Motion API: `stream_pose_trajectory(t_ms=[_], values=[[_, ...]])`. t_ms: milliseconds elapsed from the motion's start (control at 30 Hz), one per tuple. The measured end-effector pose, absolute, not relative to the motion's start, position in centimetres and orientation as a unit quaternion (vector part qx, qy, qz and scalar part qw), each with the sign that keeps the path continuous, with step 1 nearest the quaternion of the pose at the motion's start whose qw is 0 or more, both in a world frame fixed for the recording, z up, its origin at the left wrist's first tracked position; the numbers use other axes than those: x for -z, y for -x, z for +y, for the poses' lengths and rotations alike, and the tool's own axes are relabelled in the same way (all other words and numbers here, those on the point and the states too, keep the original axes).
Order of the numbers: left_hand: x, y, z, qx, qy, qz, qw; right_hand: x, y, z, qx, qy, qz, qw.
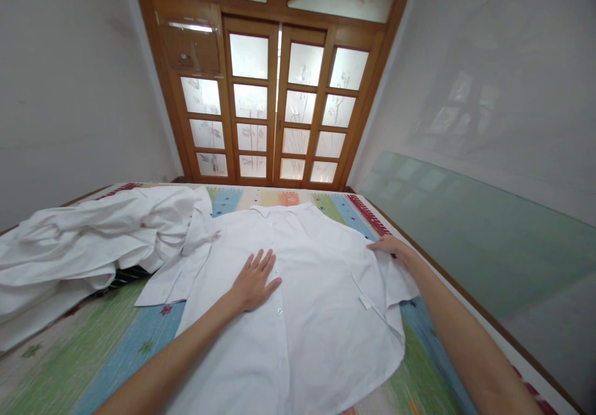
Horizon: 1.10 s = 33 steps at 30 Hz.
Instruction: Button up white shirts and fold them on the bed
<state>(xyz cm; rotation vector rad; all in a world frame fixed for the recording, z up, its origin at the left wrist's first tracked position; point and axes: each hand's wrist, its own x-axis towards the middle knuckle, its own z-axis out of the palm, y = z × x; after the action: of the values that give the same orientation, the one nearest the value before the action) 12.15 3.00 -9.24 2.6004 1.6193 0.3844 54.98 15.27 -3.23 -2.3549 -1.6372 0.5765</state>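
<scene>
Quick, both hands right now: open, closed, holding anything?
Left hand: open, flat on the white shirt.
Right hand: on the shirt's sleeve; whether its grip is closed cannot be told.

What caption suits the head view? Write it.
Left hand flat on white shirt, right hand at its sleeve, atop striped cover.

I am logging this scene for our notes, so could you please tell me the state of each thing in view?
White shirt: spread flat, front up, collar far.
Left hand: open, flat on the shirt.
Right hand: on the shirt's edge; grip unclear.
White clothes pile: crumpled, unfolded.
Doors: shut.
Bed cover: laid flat beneath.
</scene>
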Motion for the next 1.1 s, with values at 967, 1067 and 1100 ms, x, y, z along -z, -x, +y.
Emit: stream_pose_trajectory(t_ms=[967, 1067, 1100], values=[[6.7, -16.4, 7.2, -0.337, -0.694, 0.579, 0.263, 2.2, -36.1, -3.8, -0.266, 0.336, -0.904, 0.018], [6.8, -17.2, 8.4, -0.381, -0.618, 0.583, 0.366, 2.3, -35.4, -5.1, -0.261, 0.321, -0.907, 0.075], [6.8, -17.3, 8.8, -0.389, -0.601, 0.585, 0.381, 2.4, -35.2, -5.6, -0.265, 0.316, -0.907, 0.089]])
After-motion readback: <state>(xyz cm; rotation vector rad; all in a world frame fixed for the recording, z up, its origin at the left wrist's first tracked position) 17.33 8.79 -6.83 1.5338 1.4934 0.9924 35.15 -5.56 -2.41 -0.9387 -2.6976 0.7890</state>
